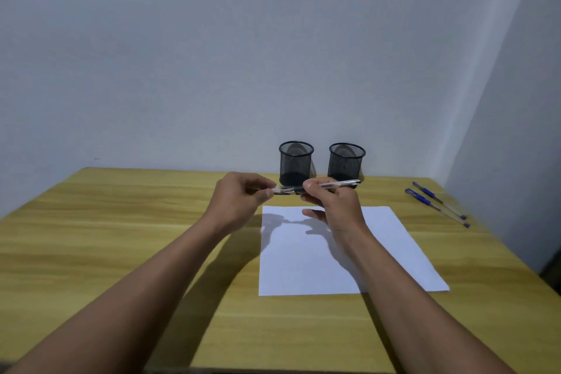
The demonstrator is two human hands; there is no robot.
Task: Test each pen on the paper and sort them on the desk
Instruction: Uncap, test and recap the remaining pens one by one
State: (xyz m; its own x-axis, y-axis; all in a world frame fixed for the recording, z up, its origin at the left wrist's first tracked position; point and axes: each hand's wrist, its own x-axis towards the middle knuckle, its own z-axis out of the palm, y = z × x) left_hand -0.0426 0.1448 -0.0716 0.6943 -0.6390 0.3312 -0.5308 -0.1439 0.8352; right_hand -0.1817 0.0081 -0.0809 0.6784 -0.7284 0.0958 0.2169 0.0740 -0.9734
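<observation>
Both my hands hold one clear-barrelled pen (340, 184) level above the far edge of the white paper (391, 252). My right hand (332, 203) grips its barrel. My left hand (239, 196) pinches the pen's left end, which looks like its cap (283, 190). Two blue pens (435, 203) lie side by side on the desk at the far right. Two black mesh pen cups, one on the left (295, 162) and one on the right (346, 164), stand at the back against the wall; nothing shows above their rims.
The wooden desk (121, 237) meets a grey wall at the back and another wall on the right. The paper lies right of centre, with my arms' shadows across it.
</observation>
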